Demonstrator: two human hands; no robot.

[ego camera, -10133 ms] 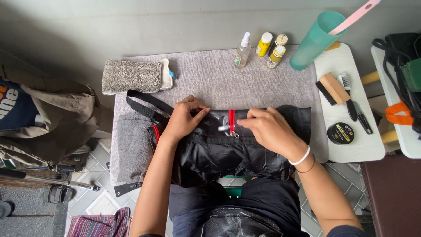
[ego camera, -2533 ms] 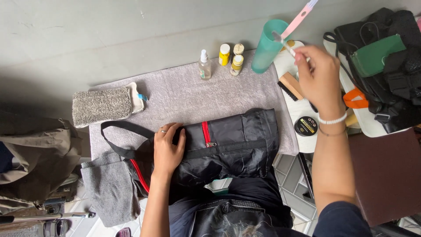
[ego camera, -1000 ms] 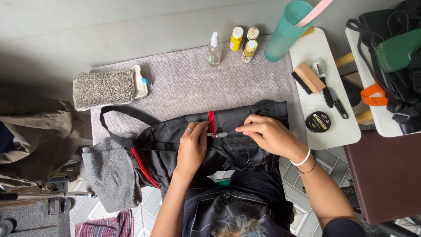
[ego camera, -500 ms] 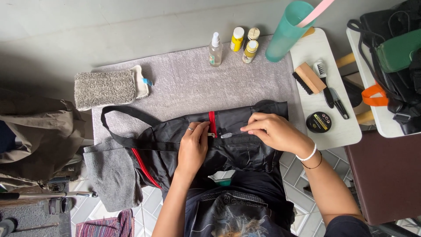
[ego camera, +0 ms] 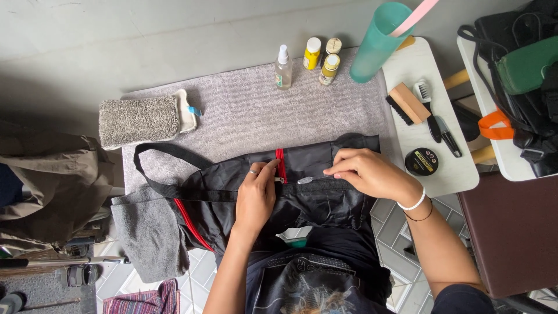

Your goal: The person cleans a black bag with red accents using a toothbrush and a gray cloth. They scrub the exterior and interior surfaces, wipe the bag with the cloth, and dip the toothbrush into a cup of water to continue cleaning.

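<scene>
Head view: a crumpled black nylon bag with red zipper trim (ego camera: 302, 192) lies on the grey towel-covered counter (ego camera: 244, 110), about dead centre. Left hand (ego camera: 256, 195) presses flat on the fabric, fingertips pinched together by the red strip. Right hand (ego camera: 372, 174), at 3 o'clock from it, has its grip clamped on a small silver zipper pull (ego camera: 306, 179). Looks like the zipper is being worked right now; it probably needs steady tension from both sides. Small yellow bottles (ego camera: 321, 58) stand at 12 o'clock.
</scene>
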